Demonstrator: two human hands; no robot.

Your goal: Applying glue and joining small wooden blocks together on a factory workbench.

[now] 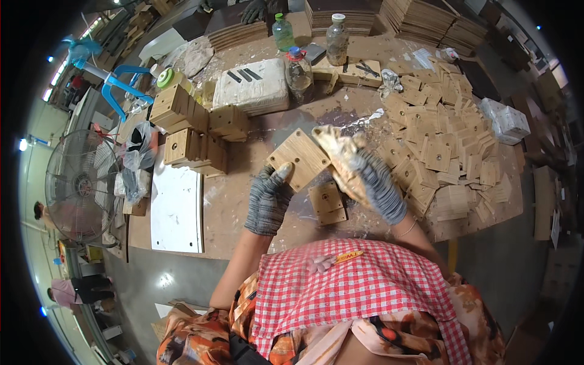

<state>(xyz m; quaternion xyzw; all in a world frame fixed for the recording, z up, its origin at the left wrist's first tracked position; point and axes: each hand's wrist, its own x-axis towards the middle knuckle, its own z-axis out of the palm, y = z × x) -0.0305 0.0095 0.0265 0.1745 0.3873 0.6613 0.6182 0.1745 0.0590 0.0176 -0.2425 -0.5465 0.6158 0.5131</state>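
Note:
In my gloved left hand (269, 199) is a square wooden plate (304, 155) with several drilled holes, tilted cornerwise, my thumb pressing on its face. My gloved right hand (380, 185) grips a stained, cream-coloured rag (334, 149), which touches or nearly touches the plate's right edge. Most of the right fingers are hidden by the rag. Just below the held plate, a couple of similar wooden plates (326, 199) lie on the worktable (243, 201). Both gloves are grey knit.
Loose wooden plates (441, 146) form a large heap at the right. Stacked plates (188, 152) and a white board (176, 207) stand left, near a fan (82, 185). Behind are a wrapped white block (252, 91) and bottles (299, 76), with board piles (340, 18) at the far edge.

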